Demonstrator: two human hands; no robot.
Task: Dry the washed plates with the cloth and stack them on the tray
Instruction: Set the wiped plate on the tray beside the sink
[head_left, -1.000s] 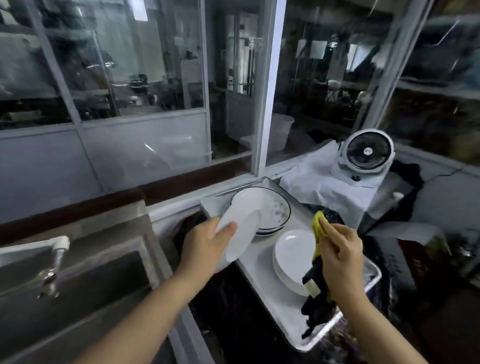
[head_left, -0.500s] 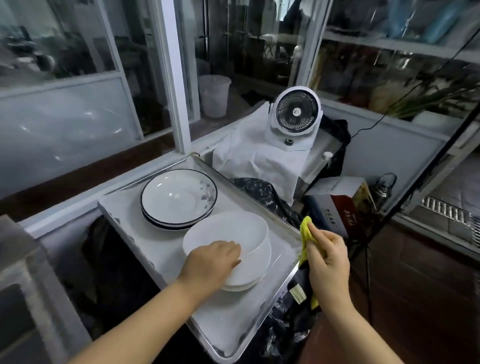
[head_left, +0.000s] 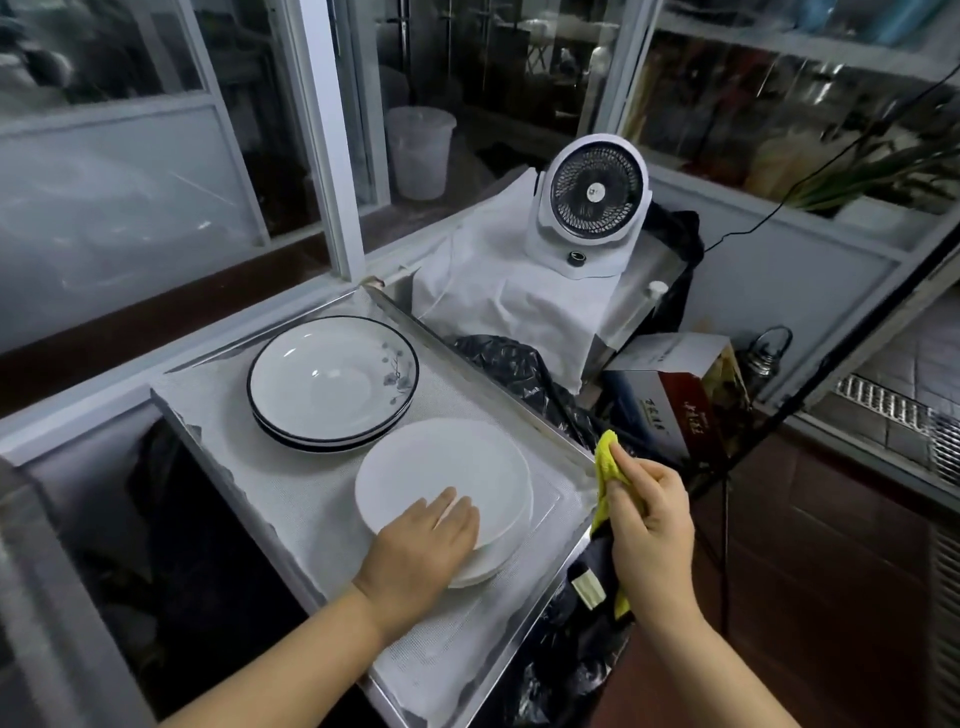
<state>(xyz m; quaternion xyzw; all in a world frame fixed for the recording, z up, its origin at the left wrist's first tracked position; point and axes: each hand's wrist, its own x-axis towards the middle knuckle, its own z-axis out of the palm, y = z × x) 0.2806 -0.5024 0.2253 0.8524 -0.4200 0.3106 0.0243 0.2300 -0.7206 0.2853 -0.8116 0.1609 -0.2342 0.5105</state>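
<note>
Although print showed on the red and white box (head_left: 670, 395) beyond the right hand (head_left: 649, 525), it could not be read. A yellow cloth (head_left: 605, 470) was gripped there. Smooth round white plates (head_left: 447, 478) were stacked on the lined metal tray (head_left: 291, 519), pressed under the flat-fingered left hand (head_left: 421, 551).

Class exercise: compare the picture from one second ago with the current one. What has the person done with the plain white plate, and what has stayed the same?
The left hand carried the white plate from up near the rimmed plates down onto the white stack on the tray, where its fingers now rest flat on it. Unchanged: the right hand grips the yellow cloth beside the tray.
</note>
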